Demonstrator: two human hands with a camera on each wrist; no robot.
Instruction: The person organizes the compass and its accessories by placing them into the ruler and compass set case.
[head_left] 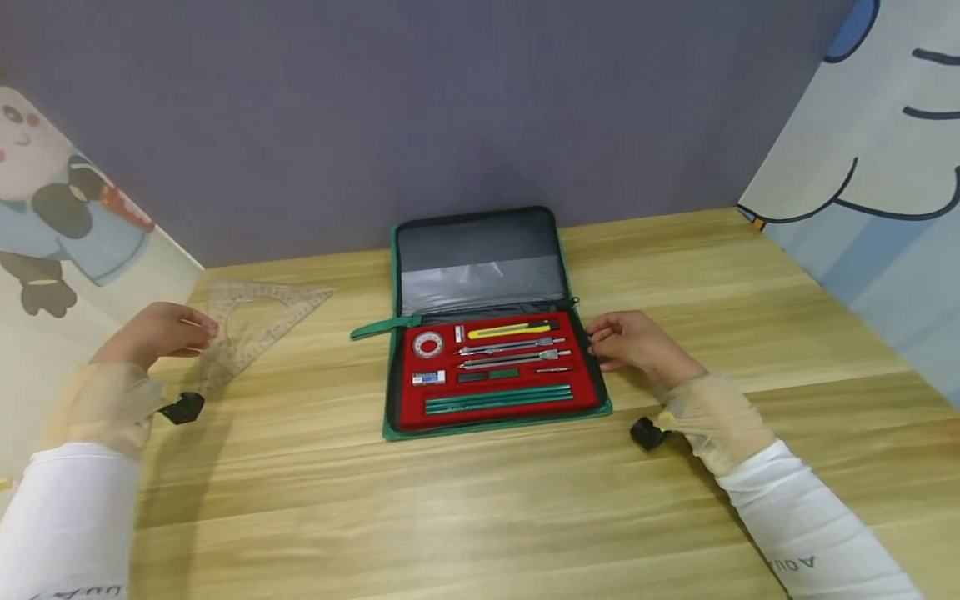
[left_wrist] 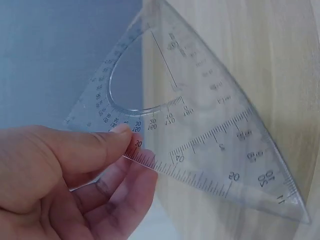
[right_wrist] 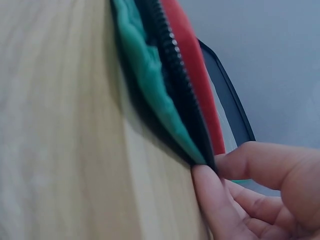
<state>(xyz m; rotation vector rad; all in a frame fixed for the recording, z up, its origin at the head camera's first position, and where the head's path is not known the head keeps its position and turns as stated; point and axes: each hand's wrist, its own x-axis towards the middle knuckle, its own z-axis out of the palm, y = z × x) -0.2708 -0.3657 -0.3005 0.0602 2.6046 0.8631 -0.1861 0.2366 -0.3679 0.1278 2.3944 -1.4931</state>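
Note:
A clear plastic set square [left_wrist: 210, 125] with a protractor cutout is pinched by one edge between thumb and fingers of my left hand [head_left: 165, 333]. In the head view the set square [head_left: 281, 312] is tilted above the table's left side and looks faint. An unzipped green case [head_left: 495, 421] lies spread at the middle. My right hand [head_left: 637, 343] pinches the case's right edge at the zipper, as the right wrist view shows. In the red tray sit green pencils [head_left: 498, 398], compasses [head_left: 517, 358], a yellow utility knife [head_left: 510, 331], an eraser [head_left: 429, 377] and a white round piece [head_left: 428, 344].
The wooden table [head_left: 480, 517] meets a grey panel [head_left: 450, 108] at the back. Printed walls stand on the left and right. The case's lid [head_left: 480, 242], with a clear pocket, lies towards the panel. A green strap [head_left: 382, 327] sticks out to the left.

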